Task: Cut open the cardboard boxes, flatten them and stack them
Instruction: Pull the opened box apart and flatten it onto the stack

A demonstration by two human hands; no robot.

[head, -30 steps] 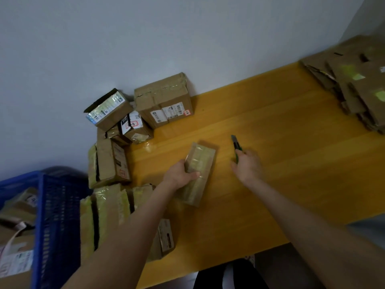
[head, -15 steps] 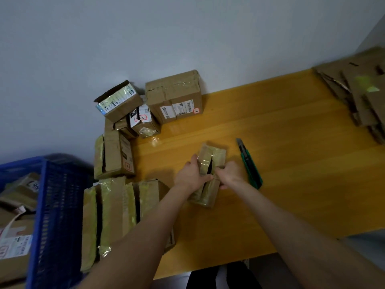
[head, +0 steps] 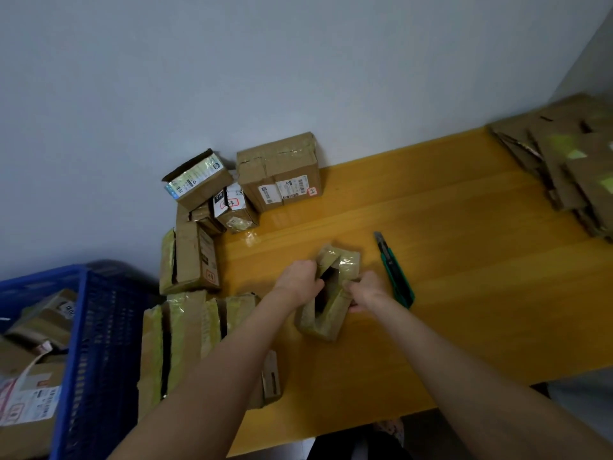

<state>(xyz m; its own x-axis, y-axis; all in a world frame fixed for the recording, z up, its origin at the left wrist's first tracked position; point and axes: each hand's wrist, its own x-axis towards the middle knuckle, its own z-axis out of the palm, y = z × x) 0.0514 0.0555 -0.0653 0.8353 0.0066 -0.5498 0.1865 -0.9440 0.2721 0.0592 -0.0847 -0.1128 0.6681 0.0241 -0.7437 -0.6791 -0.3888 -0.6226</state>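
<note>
A small tape-wrapped cardboard box [head: 345, 265] lies at the middle of the yellow wooden table [head: 464, 260], its top slit open to a dark gap. My left hand [head: 298, 280] grips the left flap and my right hand [head: 368, 290] grips the right flap, with the gap spread between them. A green utility knife [head: 394, 272] lies on the table just right of the box, blade end pointing away from me. A stack of flattened cardboard [head: 570, 167] sits at the table's far right.
Several sealed boxes [head: 278, 171] crowd the table's left side against the grey wall. A blue plastic crate [head: 89, 343] holding more parcels stands left of the table. The table's near edge runs just in front of me.
My right hand put the knife down beside the box and joined the left on it. Both hands have pulled the slit wider since half a second ago.
</note>
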